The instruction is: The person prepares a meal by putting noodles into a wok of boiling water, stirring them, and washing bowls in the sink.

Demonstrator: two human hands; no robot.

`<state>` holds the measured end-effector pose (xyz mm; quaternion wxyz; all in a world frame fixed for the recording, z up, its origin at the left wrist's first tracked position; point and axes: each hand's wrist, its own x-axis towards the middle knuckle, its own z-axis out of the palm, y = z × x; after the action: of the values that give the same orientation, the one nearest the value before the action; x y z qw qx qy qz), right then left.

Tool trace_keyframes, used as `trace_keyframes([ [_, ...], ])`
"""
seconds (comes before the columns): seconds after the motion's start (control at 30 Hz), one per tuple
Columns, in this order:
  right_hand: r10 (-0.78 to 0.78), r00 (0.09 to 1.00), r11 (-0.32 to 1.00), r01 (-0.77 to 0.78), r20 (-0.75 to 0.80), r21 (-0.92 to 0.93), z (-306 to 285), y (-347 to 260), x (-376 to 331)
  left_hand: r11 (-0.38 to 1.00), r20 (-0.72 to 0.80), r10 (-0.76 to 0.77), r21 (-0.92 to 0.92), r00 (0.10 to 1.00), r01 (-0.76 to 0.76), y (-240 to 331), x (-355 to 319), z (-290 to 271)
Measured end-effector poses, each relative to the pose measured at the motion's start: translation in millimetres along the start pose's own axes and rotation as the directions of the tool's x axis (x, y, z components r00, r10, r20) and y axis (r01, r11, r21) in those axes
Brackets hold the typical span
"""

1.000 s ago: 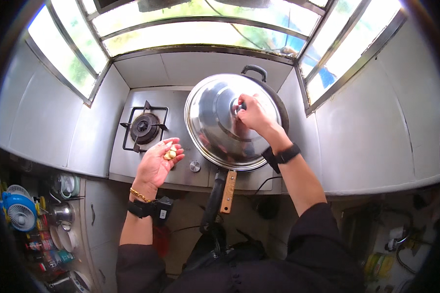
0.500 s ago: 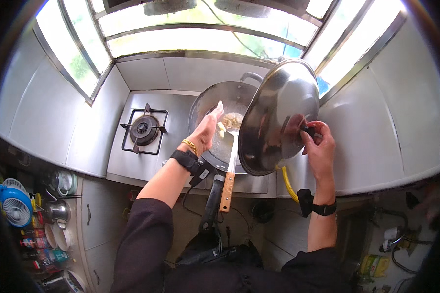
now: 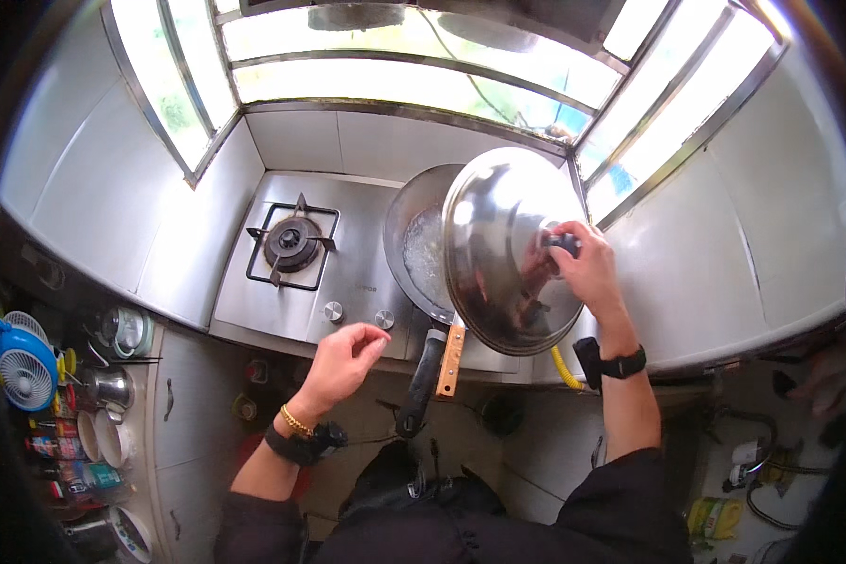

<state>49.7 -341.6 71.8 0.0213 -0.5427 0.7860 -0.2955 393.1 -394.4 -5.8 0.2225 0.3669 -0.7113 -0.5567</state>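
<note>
My right hand (image 3: 587, 268) grips the black knob of a shiny domed pot lid (image 3: 498, 254). The lid is tilted over the right side of a dark wok (image 3: 397, 230), hiding much of it. Pale bubbling liquid (image 3: 426, 258) shows in the wok's uncovered left part. The spatula (image 3: 451, 361) has its wooden handle sticking out over the near rim, beside the wok's black handle (image 3: 427, 371); the lid covers its blade. My left hand (image 3: 343, 365) hovers in front of the stove near a control knob (image 3: 383, 320), fingers curled together with the thumb, nothing visible in them.
An unlit burner (image 3: 292, 244) with a pan support lies on the left of the steel stove (image 3: 348, 235). A yellow hose (image 3: 566, 368) runs down at the counter edge. A blue fan (image 3: 25, 376), bowls and bottles crowd the lower left. Barred windows stand behind.
My left hand has drawn back from above the wok toward the stove's front edge, and its fingers have curled. The lid has come lower and leftward over the wok, covering the spatula's blade.
</note>
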Motion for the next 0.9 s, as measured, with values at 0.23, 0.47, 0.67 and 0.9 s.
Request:
trace_keyframes([
  [0.23,-0.033,0.988,0.988,0.056,0.153,-0.146,51.5,-16.8,28.9,0.99,0.07,-0.05,-0.13,0.996,0.058,-7.0,-22.2,-7.2],
  [0.47,0.057,0.995,0.998,-0.057,0.088,-0.002,22.4,-23.5,31.9,0.929,-0.002,-0.161,-0.339,0.987,0.151,-43.2,-61.0,-24.3],
  [0.67,0.139,0.984,0.854,-0.176,0.111,0.489,-55.5,-21.5,20.3,0.898,-0.119,-0.26,-0.394,0.958,0.195,-51.6,-94.2,-21.8],
  [0.9,0.161,0.986,0.719,-0.144,0.04,0.68,-73.7,-10.4,6.8,0.89,-0.185,-0.279,-0.418,0.942,0.181,-53.9,-164.2,1.7],
])
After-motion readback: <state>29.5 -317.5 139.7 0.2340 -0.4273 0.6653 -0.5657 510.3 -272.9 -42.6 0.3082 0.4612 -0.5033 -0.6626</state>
